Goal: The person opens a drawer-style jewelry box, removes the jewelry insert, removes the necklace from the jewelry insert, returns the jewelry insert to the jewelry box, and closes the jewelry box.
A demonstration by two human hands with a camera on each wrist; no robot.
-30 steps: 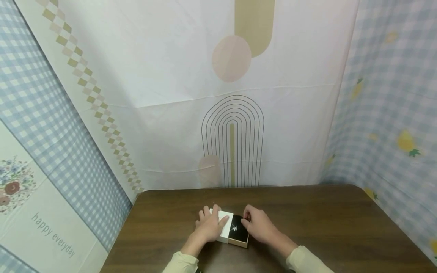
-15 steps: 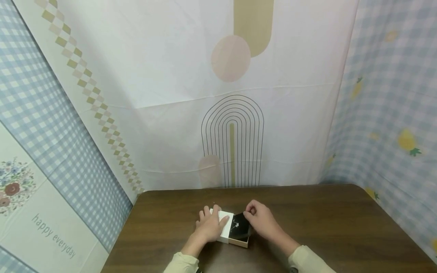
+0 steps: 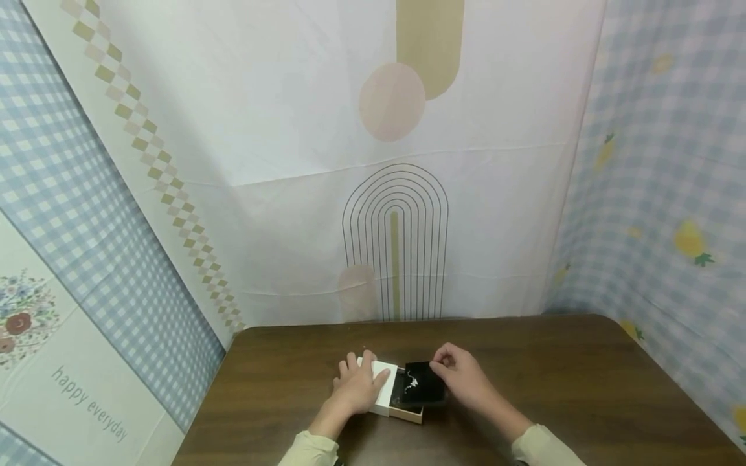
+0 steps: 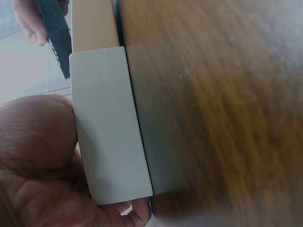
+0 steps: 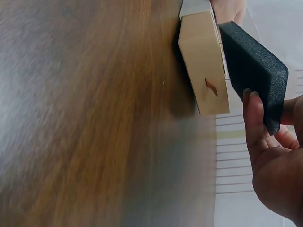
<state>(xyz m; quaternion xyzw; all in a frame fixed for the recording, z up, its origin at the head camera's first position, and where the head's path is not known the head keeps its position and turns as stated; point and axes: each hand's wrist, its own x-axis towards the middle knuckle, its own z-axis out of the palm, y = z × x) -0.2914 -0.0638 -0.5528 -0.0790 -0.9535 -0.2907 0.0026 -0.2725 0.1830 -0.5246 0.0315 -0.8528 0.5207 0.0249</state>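
On the table, my left hand (image 3: 351, 389) grips the white sleeve (image 4: 106, 127) of a small sliding box, thumb across its top. A tan drawer (image 5: 204, 61) sticks out of the sleeve to the right, a small slot in its end wall. Above the drawer, my right hand (image 3: 462, 377) pinches a black foam pad (image 5: 255, 66) between thumb and fingers at its far right corner. The pad is tilted and lifted over the drawer's right part. A thin silver necklace (image 3: 412, 382) lies on the pad's top face. The drawer's dark inside shows partly beneath the pad.
The brown wooden table (image 3: 280, 388) extends around both hands. A white patterned cloth (image 3: 291, 246) hangs behind its far edge, with checked blue cloths (image 3: 647, 194) at the sides.
My right hand has lifted the black foam pad out of the drawer and moved it to the right, the necklace riding on it. The left hand stays on the sleeve.
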